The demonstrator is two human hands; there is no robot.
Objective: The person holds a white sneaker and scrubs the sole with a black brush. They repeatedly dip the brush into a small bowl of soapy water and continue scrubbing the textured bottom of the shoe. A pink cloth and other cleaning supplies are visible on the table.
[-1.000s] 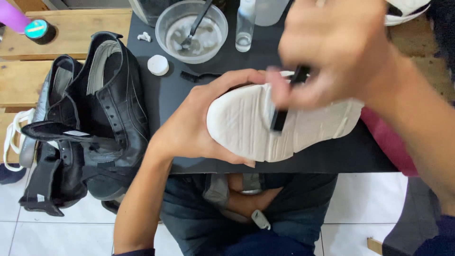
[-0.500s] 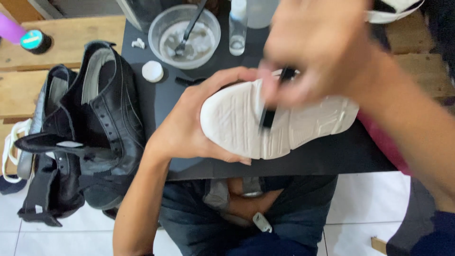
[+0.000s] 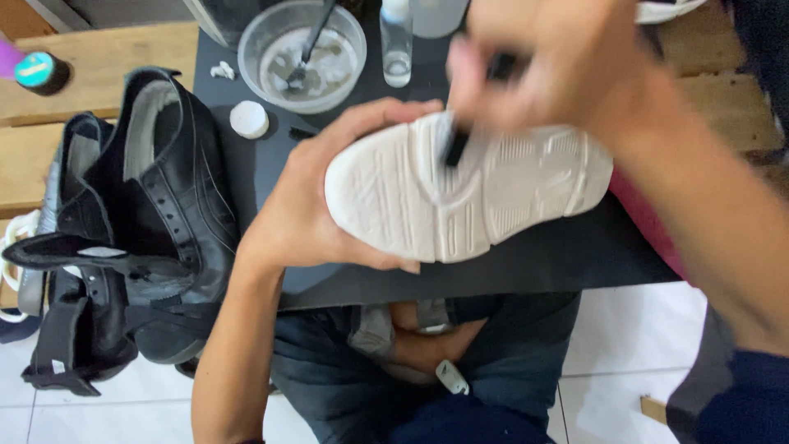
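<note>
Left hand (image 3: 308, 210) grips one white rubber-soled shoe (image 3: 468, 193), sole up; right hand (image 3: 559, 70) holds one small dark brush (image 3: 456, 148) on it.
Left of the shoe, two black leather shoes (image 3: 156, 214) rest on the bench (image 3: 107, 74); one clear plastic bowl (image 3: 302, 56) sits behind.

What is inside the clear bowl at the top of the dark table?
The clear bowl holds cloudy whitish liquid or foam, with a dark-handled tool leaning in it. The tool's head is submerged, so its kind cannot be told, nor whether anything lies under the foam.
</note>
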